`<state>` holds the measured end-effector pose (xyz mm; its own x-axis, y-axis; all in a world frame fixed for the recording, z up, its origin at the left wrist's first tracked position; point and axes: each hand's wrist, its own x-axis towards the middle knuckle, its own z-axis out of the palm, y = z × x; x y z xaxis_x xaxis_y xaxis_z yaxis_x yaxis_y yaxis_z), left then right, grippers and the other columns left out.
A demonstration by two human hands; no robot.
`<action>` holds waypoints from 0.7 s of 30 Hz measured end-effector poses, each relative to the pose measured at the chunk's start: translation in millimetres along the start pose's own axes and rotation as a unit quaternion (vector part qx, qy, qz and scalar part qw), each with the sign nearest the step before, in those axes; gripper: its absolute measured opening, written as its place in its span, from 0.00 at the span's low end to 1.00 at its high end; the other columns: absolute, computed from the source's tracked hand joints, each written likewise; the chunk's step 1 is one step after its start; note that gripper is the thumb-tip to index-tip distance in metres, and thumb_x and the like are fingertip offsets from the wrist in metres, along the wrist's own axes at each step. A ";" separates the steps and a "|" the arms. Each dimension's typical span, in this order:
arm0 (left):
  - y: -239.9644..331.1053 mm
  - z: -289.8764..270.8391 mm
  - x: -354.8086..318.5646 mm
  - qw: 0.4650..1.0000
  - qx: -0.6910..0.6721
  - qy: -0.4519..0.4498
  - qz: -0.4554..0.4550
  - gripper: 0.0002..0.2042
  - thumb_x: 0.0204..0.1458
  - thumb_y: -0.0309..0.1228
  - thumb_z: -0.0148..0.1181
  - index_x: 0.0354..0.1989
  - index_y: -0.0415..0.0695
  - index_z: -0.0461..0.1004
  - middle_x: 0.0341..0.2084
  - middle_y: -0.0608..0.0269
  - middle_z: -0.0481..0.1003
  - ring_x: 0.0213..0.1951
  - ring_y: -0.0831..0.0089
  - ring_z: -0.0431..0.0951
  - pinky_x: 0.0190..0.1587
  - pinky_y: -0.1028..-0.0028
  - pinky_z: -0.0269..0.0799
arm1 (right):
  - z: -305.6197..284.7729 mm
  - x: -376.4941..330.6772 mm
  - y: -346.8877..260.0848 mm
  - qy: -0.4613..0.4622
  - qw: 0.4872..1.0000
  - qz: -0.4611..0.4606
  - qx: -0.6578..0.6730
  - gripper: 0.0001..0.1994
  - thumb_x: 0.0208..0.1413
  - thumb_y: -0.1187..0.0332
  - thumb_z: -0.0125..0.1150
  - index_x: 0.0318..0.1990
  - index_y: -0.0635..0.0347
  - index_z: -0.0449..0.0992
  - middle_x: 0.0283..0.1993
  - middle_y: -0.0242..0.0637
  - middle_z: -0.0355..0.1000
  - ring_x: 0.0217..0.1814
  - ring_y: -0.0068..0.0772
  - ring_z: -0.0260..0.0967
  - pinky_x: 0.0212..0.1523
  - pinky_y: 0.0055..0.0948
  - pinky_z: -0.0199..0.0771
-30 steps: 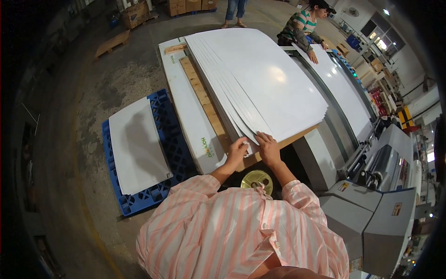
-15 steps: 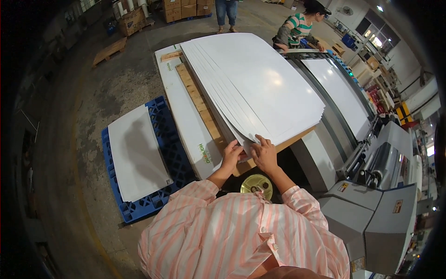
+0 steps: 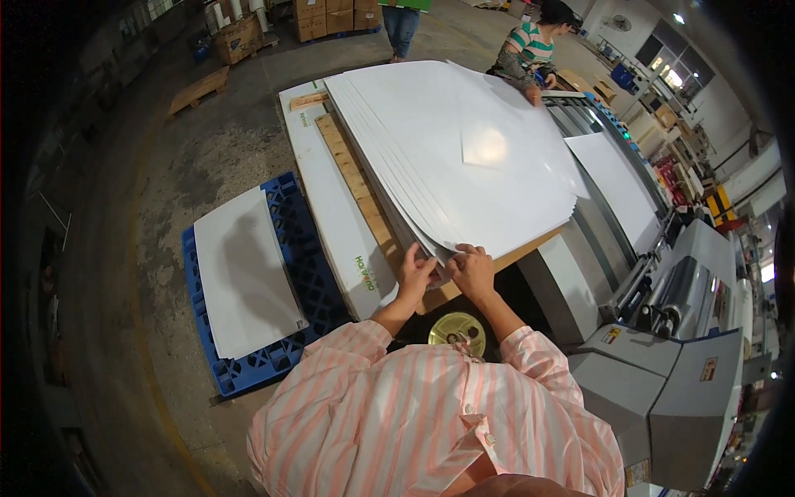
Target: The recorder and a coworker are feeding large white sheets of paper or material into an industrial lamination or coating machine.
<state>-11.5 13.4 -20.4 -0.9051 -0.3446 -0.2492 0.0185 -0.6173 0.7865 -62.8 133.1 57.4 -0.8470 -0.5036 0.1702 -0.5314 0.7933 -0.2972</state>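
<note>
A tall stack of large white glossy sheets (image 3: pixel 397 124) lies in front of me, its near-left edges fanned in steps. My right hand (image 3: pixel 471 272) is closed on the near corner of the upper sheets, fingers on top. Close beside it, my left hand (image 3: pixel 416 277) has its fingers curled round the edges of the sheets at the same corner. The thumbs and the exact number of sheets gripped are partly hidden. On the stack's far right part, a top sheet (image 3: pixel 513 137) sits askew, with a co-worker's hand (image 3: pixel 532 94) at its far edge.
A grey machine (image 3: pixel 654 406) stands to the right, another white sheet (image 3: pixel 617 178) on its feed bed. Wooden strips (image 3: pixel 352 178) and a white board lie beside the stack. A blue pallet (image 3: pixel 319 282) with white sheets is at left. Below my hands is a yellowish reel (image 3: pixel 458 330).
The top sheet has shifted toward the machine, and the sheet on the bed has moved along. The co-worker's hand has reached the stack. My hands stay at the corner.
</note>
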 end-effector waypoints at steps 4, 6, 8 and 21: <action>-15.9 -12.7 11.5 0.987 0.103 0.036 0.117 0.25 0.50 0.28 0.58 0.57 0.41 0.58 0.31 0.64 0.71 0.30 0.79 0.72 0.27 0.78 0.71 | 1.4 3.4 4.3 -0.006 0.998 -0.011 0.055 0.12 0.45 0.56 0.58 0.30 0.54 0.80 0.46 0.34 0.72 0.47 0.41 0.66 0.44 0.40 0.66; -22.1 -17.0 17.6 0.969 0.161 0.044 0.181 0.23 0.49 0.29 0.58 0.55 0.40 0.62 0.30 0.64 0.72 0.29 0.79 0.72 0.27 0.78 0.71 | -6.3 -0.3 -3.7 0.007 0.997 -0.060 0.045 0.15 0.46 0.53 0.58 0.30 0.54 0.80 0.47 0.35 0.71 0.47 0.41 0.66 0.44 0.40 0.64; -14.4 -13.7 18.8 0.989 0.135 -0.010 0.056 0.16 0.49 0.32 0.59 0.45 0.38 0.71 0.27 0.64 0.73 0.27 0.79 0.73 0.27 0.78 0.72 | -5.1 -1.1 -0.5 0.009 0.998 -0.049 0.036 0.16 0.46 0.52 0.58 0.30 0.54 0.80 0.47 0.34 0.71 0.47 0.40 0.66 0.44 0.40 0.64; -7.6 -6.7 10.6 0.994 0.108 -0.001 0.017 0.10 0.53 0.32 0.55 0.40 0.39 0.75 0.28 0.69 0.74 0.26 0.83 0.71 0.26 0.82 0.67 | -1.0 5.1 5.1 -0.062 0.986 0.059 0.145 0.12 0.46 0.58 0.59 0.31 0.55 0.80 0.45 0.39 0.72 0.45 0.44 0.67 0.43 0.37 0.69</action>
<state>-18.5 9.7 -32.8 -0.9060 -0.3614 -0.2204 -0.0431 -0.4392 0.8974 -69.8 134.9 57.6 -0.8850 -0.4656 0.0077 -0.3873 0.7267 -0.5674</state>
